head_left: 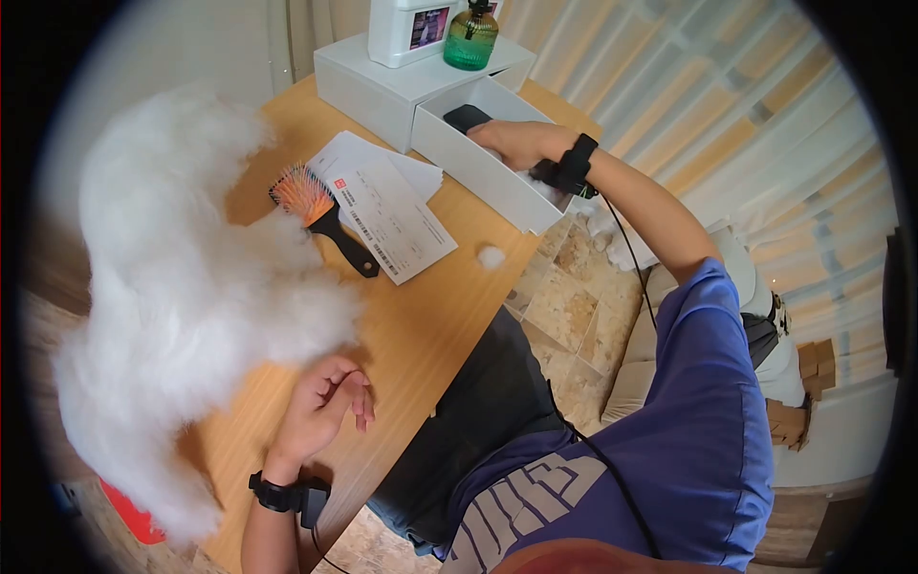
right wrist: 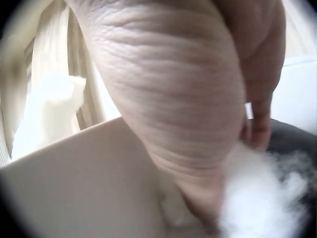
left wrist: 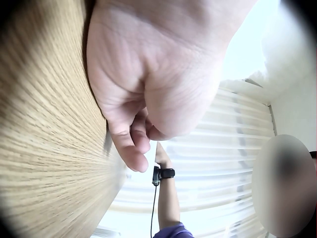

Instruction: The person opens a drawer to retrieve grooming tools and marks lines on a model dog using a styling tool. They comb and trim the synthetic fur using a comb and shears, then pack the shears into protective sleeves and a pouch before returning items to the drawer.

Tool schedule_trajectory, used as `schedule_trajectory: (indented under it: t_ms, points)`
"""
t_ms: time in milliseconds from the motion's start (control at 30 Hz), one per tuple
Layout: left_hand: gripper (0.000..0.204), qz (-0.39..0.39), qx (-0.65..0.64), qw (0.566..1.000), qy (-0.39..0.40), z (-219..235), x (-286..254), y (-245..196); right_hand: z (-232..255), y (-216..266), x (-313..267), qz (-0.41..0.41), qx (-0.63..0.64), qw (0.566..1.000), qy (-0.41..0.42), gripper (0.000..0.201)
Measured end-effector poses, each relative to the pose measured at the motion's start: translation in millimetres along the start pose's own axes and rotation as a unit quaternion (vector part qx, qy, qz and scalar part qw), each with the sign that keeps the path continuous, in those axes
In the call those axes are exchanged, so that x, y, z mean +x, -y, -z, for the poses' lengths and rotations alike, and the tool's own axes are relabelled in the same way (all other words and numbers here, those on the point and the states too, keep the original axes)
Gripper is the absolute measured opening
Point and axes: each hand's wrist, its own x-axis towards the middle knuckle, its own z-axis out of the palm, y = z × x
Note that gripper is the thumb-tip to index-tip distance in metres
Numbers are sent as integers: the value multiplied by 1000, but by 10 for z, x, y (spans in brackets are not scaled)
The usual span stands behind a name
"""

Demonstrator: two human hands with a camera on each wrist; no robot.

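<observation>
My right hand (head_left: 519,142) reaches down into the pulled-out white drawer (head_left: 475,172), beside a dark flat object (head_left: 466,118). White fluff (right wrist: 260,198) shows against the thumb and below the fingers in the right wrist view. Fingertips are partly hidden there, and I cannot tell whether they pinch the fluff. On the wooden table (head_left: 382,330), my left hand (head_left: 323,407) rests on its side, fingers loosely curled with nothing in them. A big mound of white fluffy fibre (head_left: 182,287) lies close beyond it.
A black-handled hairbrush (head_left: 346,244) lies beside a printed label sheet (head_left: 397,225) and white papers (head_left: 421,172). A small tuft of fluff (head_left: 491,256) sits near the table edge. On the drawer unit (head_left: 368,81) stand a green glass bottle (head_left: 471,40) and a white jug (head_left: 392,33).
</observation>
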Motion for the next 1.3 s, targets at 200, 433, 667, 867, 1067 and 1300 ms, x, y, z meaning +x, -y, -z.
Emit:
schedule_trajectory:
  t_ms: [200, 433, 667, 867, 1067, 1300]
  points:
    - [10, 8, -9, 1000, 11, 11, -7, -21, 539, 574, -387, -73, -88, 927, -357, 49]
    - [10, 9, -12, 1000, -6, -22, -16, -5, 481, 1834, -882, -53, -210, 814, -540, 54]
    - [9, 19, -5, 1000, -9, -20, -4, -32, -975, 1997, -578, -181, -18, 948, -263, 40]
    - [10, 23, -4, 1000, -17, -25, -12, -13, -912, 2029, -677, -160, 42, 963, -214, 34]
    - [11, 30, -16, 999, -28, -22, -13, 17, 82, 2061, -900, -171, -126, 882, -420, 43]
    - [10, 10, -2, 1000, -15, -7, -16, 1, 145, 991, -1052, -167, -142, 878, -426, 44]
